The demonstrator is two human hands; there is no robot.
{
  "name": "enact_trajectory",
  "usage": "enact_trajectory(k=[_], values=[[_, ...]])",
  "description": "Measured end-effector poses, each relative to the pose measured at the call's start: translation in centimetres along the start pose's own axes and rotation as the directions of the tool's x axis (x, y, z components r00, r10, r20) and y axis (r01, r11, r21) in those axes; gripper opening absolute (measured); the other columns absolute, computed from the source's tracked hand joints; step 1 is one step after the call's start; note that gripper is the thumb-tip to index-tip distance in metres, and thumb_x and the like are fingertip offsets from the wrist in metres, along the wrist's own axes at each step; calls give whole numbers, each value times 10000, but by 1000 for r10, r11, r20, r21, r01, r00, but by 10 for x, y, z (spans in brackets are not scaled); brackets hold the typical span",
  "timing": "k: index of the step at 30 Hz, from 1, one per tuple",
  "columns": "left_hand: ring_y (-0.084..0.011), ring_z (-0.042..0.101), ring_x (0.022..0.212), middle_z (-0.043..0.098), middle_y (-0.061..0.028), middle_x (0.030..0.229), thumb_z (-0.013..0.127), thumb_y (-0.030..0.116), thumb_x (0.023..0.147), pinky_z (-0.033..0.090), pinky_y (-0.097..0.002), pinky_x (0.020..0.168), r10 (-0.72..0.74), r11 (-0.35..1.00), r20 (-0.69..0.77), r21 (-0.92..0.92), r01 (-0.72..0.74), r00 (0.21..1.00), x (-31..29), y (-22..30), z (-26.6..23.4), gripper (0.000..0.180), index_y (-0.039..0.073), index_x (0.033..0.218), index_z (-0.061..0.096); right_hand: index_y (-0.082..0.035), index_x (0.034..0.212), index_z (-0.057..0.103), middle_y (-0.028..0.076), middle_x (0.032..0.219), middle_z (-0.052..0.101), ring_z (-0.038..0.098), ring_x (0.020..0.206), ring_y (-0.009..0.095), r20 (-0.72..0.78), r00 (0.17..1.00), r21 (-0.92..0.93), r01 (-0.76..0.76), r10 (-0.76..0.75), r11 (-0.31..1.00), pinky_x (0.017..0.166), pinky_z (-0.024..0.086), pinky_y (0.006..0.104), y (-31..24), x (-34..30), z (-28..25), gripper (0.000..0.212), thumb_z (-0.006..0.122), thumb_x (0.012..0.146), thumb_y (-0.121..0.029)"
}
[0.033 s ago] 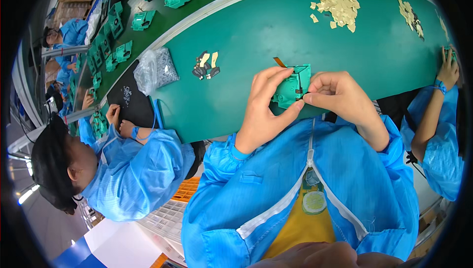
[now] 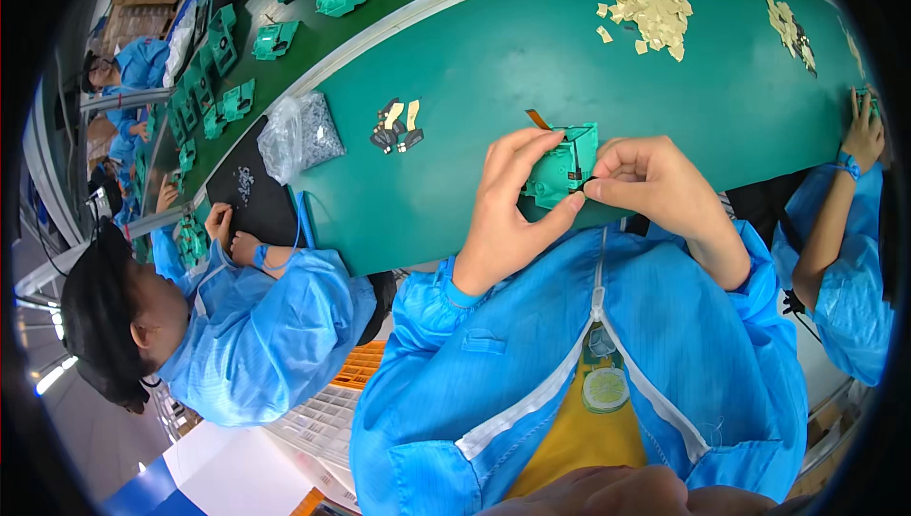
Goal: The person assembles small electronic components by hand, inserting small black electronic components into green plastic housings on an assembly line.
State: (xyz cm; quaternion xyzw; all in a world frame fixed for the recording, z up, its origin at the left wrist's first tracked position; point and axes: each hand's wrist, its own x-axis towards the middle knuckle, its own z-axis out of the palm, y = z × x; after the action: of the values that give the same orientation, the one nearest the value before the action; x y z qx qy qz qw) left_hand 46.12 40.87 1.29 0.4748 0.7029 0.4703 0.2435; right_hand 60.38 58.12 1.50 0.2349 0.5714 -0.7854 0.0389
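Our fingers (image 2: 531, 160) on the left hand (image 2: 508, 208) curl around the green plastic part (image 2: 560, 170), gripping it from the side and below, while the right hand (image 2: 650, 179) pinches a small dark piece (image 2: 586, 182) against the part's edge. We hold the part just above the near rim of the green surface (image 2: 531, 61). Farther out lie a few dark and tan bits (image 2: 397, 127), a clear bag (image 2: 299, 137) and a heap of tan pieces (image 2: 650, 6). A co-worker's hand (image 2: 864, 132) rests at the right.
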Motion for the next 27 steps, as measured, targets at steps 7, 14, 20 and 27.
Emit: enact_trajectory(k=[7,14,20,27], values=[[-241,510,1264,457,-118,1361,712,-53,784,436,-372,1056,-52,988,5,-145,52,999,-2,-4,1,611,4,1368,545,59,920,702,80,872,731,674,819,93,48,999,69,-2,-1,998,706,527,228,-3,1,-2,114,716,907,-53],[-303,566,1181,523,-158,1284,737,6,724,472,-385,993,-89,983,-68,-167,76,994,-2,-5,4,604,37,1304,572,56,898,695,48,820,706,643,743,69,-7,1000,7,14,-14,1000,643,502,221,-5,0,9,115,716,909,-56],[-238,496,1260,410,-114,1346,618,-95,765,447,-394,1063,-89,978,-9,-191,85,996,-3,-6,3,616,-6,1359,483,49,866,677,28,768,682,617,700,52,-39,999,-46,34,-36,998,596,477,219,-10,-2,14,119,719,908,-55],[-297,567,1139,511,-151,1250,706,-29,697,483,-378,958,-57,987,-119,-155,38,991,-2,-6,7,597,34,1270,547,50,839,663,23,685,645,575,626,43,-82,994,-166,53,-68,985,539,441,232,-12,-3,19,147,713,905,-72]])
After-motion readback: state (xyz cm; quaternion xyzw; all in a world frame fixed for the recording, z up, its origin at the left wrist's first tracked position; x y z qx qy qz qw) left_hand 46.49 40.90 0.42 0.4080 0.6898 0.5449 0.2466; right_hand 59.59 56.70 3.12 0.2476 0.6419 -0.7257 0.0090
